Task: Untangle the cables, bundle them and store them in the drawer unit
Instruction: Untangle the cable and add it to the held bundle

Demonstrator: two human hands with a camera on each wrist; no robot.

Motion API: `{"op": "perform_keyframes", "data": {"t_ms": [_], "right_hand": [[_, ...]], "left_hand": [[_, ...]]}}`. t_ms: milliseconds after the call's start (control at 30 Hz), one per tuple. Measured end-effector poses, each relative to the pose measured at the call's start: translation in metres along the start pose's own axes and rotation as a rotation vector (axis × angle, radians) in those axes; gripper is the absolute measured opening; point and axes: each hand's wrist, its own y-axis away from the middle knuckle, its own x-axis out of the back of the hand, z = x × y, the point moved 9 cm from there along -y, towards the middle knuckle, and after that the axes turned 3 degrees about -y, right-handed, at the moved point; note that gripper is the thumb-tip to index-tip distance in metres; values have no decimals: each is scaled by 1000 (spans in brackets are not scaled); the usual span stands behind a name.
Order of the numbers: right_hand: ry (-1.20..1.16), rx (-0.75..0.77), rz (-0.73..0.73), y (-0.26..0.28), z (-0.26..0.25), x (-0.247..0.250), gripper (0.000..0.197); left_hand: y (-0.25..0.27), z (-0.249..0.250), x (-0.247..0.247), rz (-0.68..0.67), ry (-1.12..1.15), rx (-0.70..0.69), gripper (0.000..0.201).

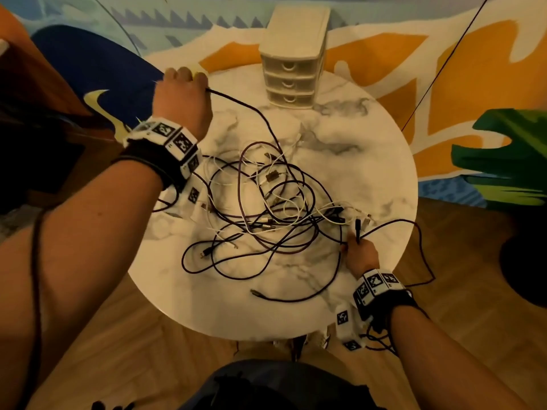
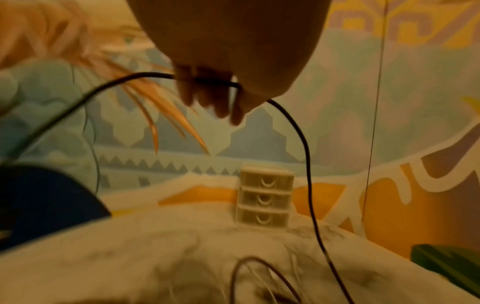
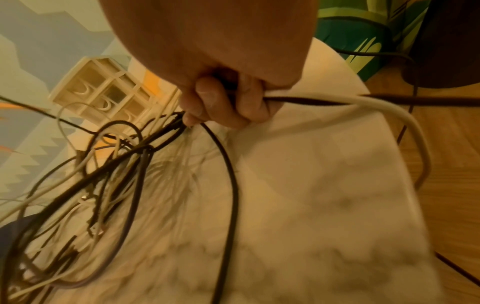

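The left hand [image 1: 182,93] is raised over the far left rim of the round white marble-patterned bench [image 1: 384,161], its fingers [image 2: 207,96] curled round a thin dark cable [image 1: 254,110] that passes through the fist and drops away to the hand's right, down into the tangled heap of dark and white cables [image 1: 266,208]. That heap lies on the bench between the two hands, below and to the right of the left hand, a loose knot of smooth round cords with small metal plugs showing among the loops; a few dark loops spill toward the near rim. Beyond the heap, to the right of the left hand and well apart from it, stands the small cream plastic three-drawer unit [image 1: 291,75] at the far edge of the bench, upright, all three drawers pushed in, each front with a crescent pull; the translucent fronts do not show what is inside. The right hand [image 1: 359,253] rests near the right rim, just beside the heap's right end, fist closed on dark cable and a thicker white cable [image 3: 389,111] together, a dark plug end standing up from its fingers [image 3: 207,96]. From this hand a dark loop hangs off the bench edge over the wooden floor [image 1: 473,247]. Bare marbled surface lies ahead of the right hand, up to the drawers.
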Motion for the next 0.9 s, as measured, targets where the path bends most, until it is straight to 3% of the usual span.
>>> {"op": "perform_keyframes", "data": {"t_ms": [100, 200, 267, 333, 400, 467, 533, 600, 667, 800, 900], "right_hand": [[-137, 9, 50, 6, 2, 5, 48], [-323, 48, 107, 20, -6, 14, 43], [-429, 85, 112, 30, -18, 19, 47], [-525, 126, 105, 41, -34, 24, 51], [-597, 158, 94, 51, -49, 29, 54], [-578, 189, 85, 59, -60, 34, 54], [-543, 209, 75, 65, -62, 36, 59], [-568, 207, 66, 68, -58, 39, 63], [-706, 198, 99, 70, -53, 50, 57], [-1003, 158, 237, 73, -43, 94, 45], [-1040, 131, 287, 71, -29, 105, 45]], "left_hand": [[17, 25, -24, -57, 169, -108, 43], [41, 48, -48, -144, 138, -133, 67], [69, 82, -50, -138, 168, -195, 64], [108, 133, -50, -169, 416, -348, 52], [159, 187, -60, -462, 755, -433, 45], [203, 215, -80, -801, 992, -306, 35], [220, 214, -101, -935, 1050, -157, 19], [213, 201, -118, -915, 829, -243, 17], [185, 179, -123, -775, 608, -329, 22], [132, 120, -115, -465, 599, -203, 15], [161, 125, -137, -591, 534, -290, 21]]}}
